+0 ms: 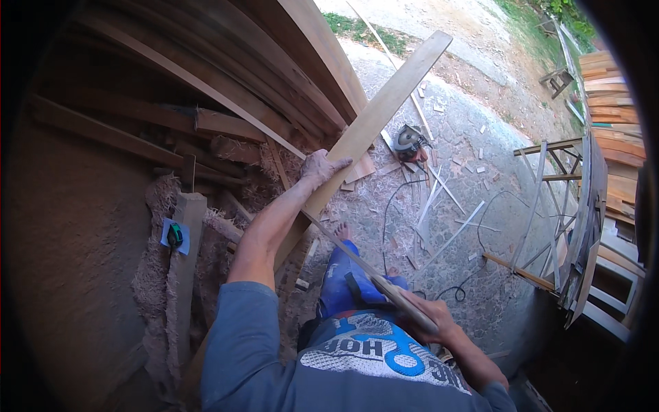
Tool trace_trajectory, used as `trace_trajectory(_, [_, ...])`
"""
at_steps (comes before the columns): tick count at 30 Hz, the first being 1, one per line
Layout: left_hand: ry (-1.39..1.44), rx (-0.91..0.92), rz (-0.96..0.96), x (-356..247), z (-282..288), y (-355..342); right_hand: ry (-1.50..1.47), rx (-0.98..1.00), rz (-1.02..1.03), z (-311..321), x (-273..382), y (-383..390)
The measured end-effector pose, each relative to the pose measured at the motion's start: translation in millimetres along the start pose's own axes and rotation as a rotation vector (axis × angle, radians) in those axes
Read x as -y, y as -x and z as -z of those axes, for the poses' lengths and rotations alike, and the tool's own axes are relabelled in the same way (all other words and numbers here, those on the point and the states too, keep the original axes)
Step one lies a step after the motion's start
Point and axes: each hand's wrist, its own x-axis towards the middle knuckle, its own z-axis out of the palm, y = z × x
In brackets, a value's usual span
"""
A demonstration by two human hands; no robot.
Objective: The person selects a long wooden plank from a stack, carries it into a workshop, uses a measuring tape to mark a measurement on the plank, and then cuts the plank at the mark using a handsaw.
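In the head view, the person had a long, pale plank slanting up in front of the body, its top end reaching out over the concrete ground. The left hand was clamped on the plank's left edge about midway along, thumb laid across the flat face; where the other fingertips ended up, can't tell.

The right hand was down by the hip, closed around the near end of a long, skinny strip. That strip ran up and left to the plank's edge, just below the left hand. Can't tell if the two actually touched. Some of the right fingers were hidden behind the strip.

Stuff around: a circular saw sat on the ground beyond the plank, with a dark cord near it and offcuts scattered about. A bare foot showed below. Over on the left, a green-and-black tape measure rested on a thick post, with curly shavings beside it. More boards leaned at upper left.
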Motion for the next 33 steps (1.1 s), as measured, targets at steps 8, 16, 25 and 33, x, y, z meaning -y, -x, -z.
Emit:
trace_trajectory(8, [0.012,0.021,-0.014,-11.4,-0.1,1.2,-0.049,-0.098,0.036,-105.6,-45.7,-127.3])
trace_trajectory(16, [0.015,-0.062,-0.035,1.0,-4.8,-3.8,0.065,0.01,0.01,-3.9,0.4,-10.0])
trace_trajectory(25, [0.004,-0.036,-0.059,-0.7,-9.3,-10.9,-0.088,-0.026,-0.079,-110.0,-65.4,-115.1])
trace_trajectory(33, [-0.038,0.041,-0.088,-24.1,-33.0,-3.5,-0.048,-0.069,-0.145,-92.2,-81.0,-83.3])
